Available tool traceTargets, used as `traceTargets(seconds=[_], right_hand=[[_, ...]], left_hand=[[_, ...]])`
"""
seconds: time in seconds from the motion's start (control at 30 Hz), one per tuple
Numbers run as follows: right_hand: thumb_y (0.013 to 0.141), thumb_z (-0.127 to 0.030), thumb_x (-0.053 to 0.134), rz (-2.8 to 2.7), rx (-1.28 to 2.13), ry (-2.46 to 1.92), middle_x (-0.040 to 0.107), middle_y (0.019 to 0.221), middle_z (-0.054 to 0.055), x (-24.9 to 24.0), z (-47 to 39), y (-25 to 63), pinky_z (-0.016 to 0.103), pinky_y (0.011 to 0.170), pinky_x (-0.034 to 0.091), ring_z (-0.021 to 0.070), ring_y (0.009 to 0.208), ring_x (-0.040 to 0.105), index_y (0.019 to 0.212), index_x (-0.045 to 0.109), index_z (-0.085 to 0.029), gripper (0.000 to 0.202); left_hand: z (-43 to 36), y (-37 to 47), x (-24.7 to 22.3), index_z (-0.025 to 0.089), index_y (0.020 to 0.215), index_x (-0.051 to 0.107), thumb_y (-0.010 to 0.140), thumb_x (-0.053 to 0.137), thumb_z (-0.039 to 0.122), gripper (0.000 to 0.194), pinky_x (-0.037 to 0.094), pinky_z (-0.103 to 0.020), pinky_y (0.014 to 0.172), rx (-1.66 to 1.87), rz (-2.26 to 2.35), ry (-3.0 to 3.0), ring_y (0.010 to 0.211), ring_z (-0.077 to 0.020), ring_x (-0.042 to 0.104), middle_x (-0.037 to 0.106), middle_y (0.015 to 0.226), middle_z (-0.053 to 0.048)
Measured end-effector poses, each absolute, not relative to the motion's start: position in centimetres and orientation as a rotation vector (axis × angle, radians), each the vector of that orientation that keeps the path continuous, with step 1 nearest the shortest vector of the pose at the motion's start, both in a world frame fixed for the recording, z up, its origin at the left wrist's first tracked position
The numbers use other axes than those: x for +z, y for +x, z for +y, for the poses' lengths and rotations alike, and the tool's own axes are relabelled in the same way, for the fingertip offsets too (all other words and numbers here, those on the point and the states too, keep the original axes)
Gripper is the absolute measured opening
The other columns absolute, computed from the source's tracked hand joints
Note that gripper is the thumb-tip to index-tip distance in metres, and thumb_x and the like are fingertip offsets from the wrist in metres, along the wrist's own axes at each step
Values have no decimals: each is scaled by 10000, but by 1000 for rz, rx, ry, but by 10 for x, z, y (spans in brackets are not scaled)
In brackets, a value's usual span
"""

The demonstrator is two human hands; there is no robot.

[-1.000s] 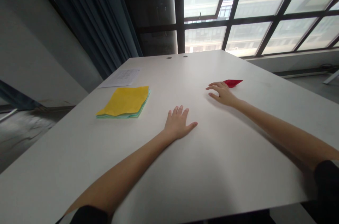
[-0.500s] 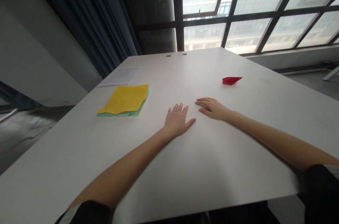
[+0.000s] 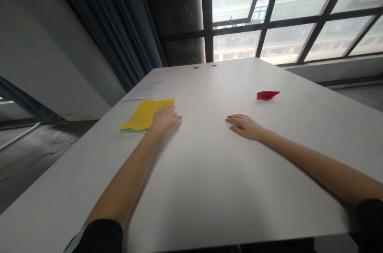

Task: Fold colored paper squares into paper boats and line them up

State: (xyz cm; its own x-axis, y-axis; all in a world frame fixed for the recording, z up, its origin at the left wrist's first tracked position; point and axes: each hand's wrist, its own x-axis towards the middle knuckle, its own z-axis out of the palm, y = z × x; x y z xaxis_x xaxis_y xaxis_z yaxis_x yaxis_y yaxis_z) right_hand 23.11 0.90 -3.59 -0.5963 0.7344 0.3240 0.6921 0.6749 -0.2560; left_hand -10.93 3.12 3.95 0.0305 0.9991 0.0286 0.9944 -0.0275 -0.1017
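Note:
A stack of paper, yellow sheet on top (image 3: 143, 114) and pale green edges below, lies on the left of the white table. Over its right edge is my left hand (image 3: 165, 118), thumb apart from the fingers, with nothing held. My right hand (image 3: 244, 126) rests on the table right of the middle, palm down, fingers stretched to the left, holding nothing. Beyond it and slightly to the right sits a small folded red paper piece (image 3: 267, 95) with a point toward the right.
The white table (image 3: 203, 173) has two round dark spots at its far end. A printed white sheet (image 3: 144, 90) lies behind the yellow stack. Blue curtains (image 3: 119, 25) hang at the far left, and framed windows stand behind the table.
My left hand has moved left from the table's middle to the yellow stack. My right hand keeps its place on the table. The whole view has shifted slightly.

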Motion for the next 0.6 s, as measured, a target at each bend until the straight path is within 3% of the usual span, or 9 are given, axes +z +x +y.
traceTargets(seconds=[0.13,0.3,0.43,0.6], right_hand=[[867,-370,427,-2485,143,-1106,562,1248,86,-35,9,230,455,974,398,247,1150,509,1205,545,-231,385],[864,-369,430,-2478,143,-1107,563,1243,94,-35,9,229,448,976,396,248,1144,513,1196,552,-219,385],[866,-377,424,-2489,141,-1117,557,1250,98,-36,9,229,444,977,395,248,1148,509,1199,550,-216,391],[863,-384,426,-2470,153,-1115,563,1242,94,-35,7,228,453,968,400,252,1137,516,1190,558,-227,386]], left_hand=[[45,-152,40,128,1149,542,699,475,622,672,443,-380,806,220,-2385,-2027,1044,-338,553,569,1186,-190],[54,-169,36,154,1041,621,657,506,623,617,451,-315,738,334,-2458,-2071,1004,-321,583,613,1144,-162],[54,-168,39,160,961,656,688,482,561,516,448,-313,712,303,-2455,-2088,953,-314,602,647,1077,-154],[48,-164,47,169,976,652,740,457,369,366,451,-327,718,280,-2464,-2081,953,-302,599,642,1093,-136]])
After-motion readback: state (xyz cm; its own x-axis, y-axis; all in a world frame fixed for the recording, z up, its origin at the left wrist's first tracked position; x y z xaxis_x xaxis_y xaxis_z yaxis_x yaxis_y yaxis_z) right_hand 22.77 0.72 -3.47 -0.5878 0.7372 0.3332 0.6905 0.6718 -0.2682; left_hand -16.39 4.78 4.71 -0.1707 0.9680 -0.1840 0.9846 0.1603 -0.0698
